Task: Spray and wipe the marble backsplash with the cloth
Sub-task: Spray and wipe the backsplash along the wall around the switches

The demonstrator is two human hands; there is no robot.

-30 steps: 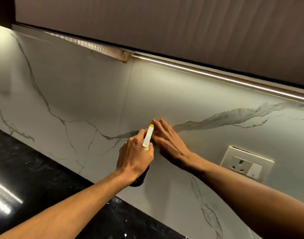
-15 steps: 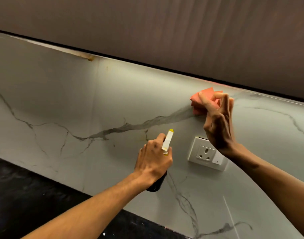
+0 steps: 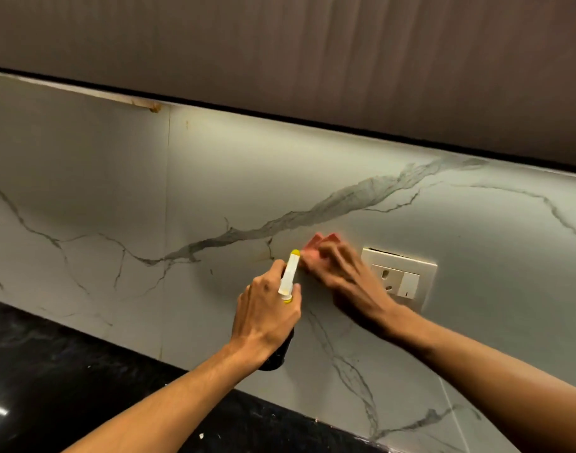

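Note:
The white marble backsplash with grey veins fills the middle of the head view. My left hand grips a dark spray bottle with a white and yellow nozzle, held upright just in front of the wall. My right hand, blurred by motion, presses a folded pink cloth flat against the marble with straight fingers. The cloth shows only past the fingertips, just left of the wall socket.
A white socket and switch plate is set in the backsplash right of my right hand. A dark brown upper cabinet overhangs the wall. The black speckled countertop runs along the bottom left.
My right hand has swept the pink cloth down and left from high above the socket to beside the nozzle. My left hand keeps holding the bottle.

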